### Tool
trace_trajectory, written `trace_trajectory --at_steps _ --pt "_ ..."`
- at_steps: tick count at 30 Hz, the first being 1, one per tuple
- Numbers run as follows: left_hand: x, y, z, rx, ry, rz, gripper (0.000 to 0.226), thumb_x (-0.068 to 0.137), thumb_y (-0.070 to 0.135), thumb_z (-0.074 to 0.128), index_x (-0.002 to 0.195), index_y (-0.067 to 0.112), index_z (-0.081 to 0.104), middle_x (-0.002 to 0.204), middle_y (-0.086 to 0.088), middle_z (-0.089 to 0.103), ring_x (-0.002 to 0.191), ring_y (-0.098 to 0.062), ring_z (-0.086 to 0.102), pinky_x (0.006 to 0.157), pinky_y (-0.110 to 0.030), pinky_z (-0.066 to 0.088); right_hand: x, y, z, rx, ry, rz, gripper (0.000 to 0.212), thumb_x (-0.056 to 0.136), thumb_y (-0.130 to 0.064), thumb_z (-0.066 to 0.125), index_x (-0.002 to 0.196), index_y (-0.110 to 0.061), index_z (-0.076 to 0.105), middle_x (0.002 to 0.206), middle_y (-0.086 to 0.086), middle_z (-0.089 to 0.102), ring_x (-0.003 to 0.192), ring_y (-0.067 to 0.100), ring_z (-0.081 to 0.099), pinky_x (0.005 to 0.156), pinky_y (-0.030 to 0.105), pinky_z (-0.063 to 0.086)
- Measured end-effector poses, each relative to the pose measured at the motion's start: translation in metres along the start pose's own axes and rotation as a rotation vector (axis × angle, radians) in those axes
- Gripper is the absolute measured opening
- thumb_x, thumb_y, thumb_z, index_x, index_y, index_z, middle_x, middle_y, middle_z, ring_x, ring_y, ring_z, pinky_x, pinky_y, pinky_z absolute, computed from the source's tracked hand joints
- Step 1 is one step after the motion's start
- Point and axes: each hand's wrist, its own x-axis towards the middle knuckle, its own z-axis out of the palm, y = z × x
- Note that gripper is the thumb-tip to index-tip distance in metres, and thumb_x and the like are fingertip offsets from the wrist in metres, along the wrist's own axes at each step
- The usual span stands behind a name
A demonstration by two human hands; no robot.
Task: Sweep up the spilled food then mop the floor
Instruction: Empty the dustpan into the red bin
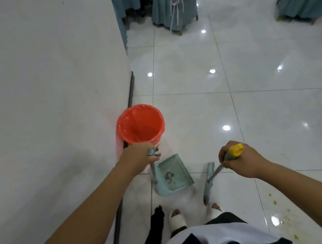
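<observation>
While my left hand [138, 156] curls round the top of the dustpan [173, 174] handle, the pan rests on the floor [279, 103] just below the red bin [140, 125] by the wall [43, 77], holding what looks like a dark clump. My right hand [240, 162] grips the yellow-capped broom [208, 179], its head down beside the pan. Yellowish food specks [284, 216] lie on the tiles to my right.

Teal dustpan [173, 174], debris inside; teal broom [206, 190] just right of it; yellowish food spots [275, 202] further right.
</observation>
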Motion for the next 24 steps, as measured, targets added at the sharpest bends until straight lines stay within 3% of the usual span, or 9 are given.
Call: trace_trajectory --at_steps 3,7,10,13,17,21,24 --pt "0.008 -0.006 0.015 0.098 -0.061 0.008 0.021 0.084 0.041 0.069 0.080 0.027 0.054 0.078 0.010 0.057 0.077 -0.013 0.057 0.065 -0.029 0.039 0.003 -0.012 -0.004 -0.020 -0.030 -0.067 0.032 0.079 -0.016 0.067 0.070 -0.044 0.054 0.094 -0.006 0.058 0.086 0.017 0.060 0.078 0.036 0.052" --pt "0.013 -0.024 0.027 0.158 -0.067 -0.067 0.010 0.086 0.028 0.064 0.096 0.027 0.064 0.092 0.005 0.064 0.095 -0.020 0.061 0.074 -0.029 0.041 0.012 -0.031 -0.007 -0.008 -0.036 -0.119 0.022 0.078 -0.015 0.068 0.077 -0.036 0.061 0.094 -0.005 0.060 0.084 0.018 0.061 0.076 0.035 0.052" --pt "0.013 -0.042 0.032 0.158 -0.027 -0.111 0.007 0.086 0.032 0.060 0.088 0.038 0.057 0.082 0.013 0.056 0.094 -0.021 0.054 0.088 -0.038 0.045 0.021 -0.049 -0.006 0.002 -0.048 -0.163 0.022 0.077 -0.014 0.068 0.077 -0.036 0.062 0.092 -0.004 0.061 0.082 0.018 0.061 0.075 0.037 0.053" --pt "0.007 -0.055 0.036 0.128 -0.046 -0.170 0.007 0.088 0.028 0.053 0.089 0.035 0.055 0.084 0.012 0.049 0.099 -0.020 0.042 0.093 -0.043 0.040 0.031 -0.074 -0.001 -0.001 -0.069 -0.200 0.018 0.078 -0.015 0.066 0.085 -0.032 0.068 0.094 -0.004 0.061 0.085 0.018 0.061 0.077 0.037 0.053" --pt "0.000 -0.079 0.043 0.107 -0.013 -0.258 0.018 0.081 0.032 0.051 0.093 0.043 0.043 0.087 0.008 0.052 0.109 -0.030 0.052 0.097 -0.047 0.041 0.050 -0.118 0.005 -0.017 -0.086 -0.266 0.020 0.077 -0.014 0.067 0.087 -0.031 0.070 0.091 -0.008 0.059 0.087 0.018 0.060 0.077 0.036 0.052" --pt "-0.019 -0.093 0.048 0.117 0.078 -0.287 0.013 0.084 0.028 0.056 0.089 0.039 0.053 0.087 0.006 0.057 0.108 -0.030 0.056 0.100 -0.047 0.039 0.062 -0.163 0.009 -0.022 -0.106 -0.344 0.013 0.076 -0.014 0.070 0.087 -0.022 0.072 0.081 -0.012 0.058 0.086 0.019 0.061 0.075 0.033 0.051" --pt "-0.036 -0.091 0.060 0.121 0.316 -0.282 0.016 0.081 0.022 0.068 0.097 0.026 0.071 0.102 -0.001 0.067 0.107 -0.029 0.057 0.094 -0.044 0.040 0.070 -0.183 0.024 -0.012 -0.127 -0.385 0.009 0.075 -0.014 0.071 0.083 -0.018 0.072 0.087 -0.002 0.069 0.084 0.022 0.063 0.074 0.034 0.053"
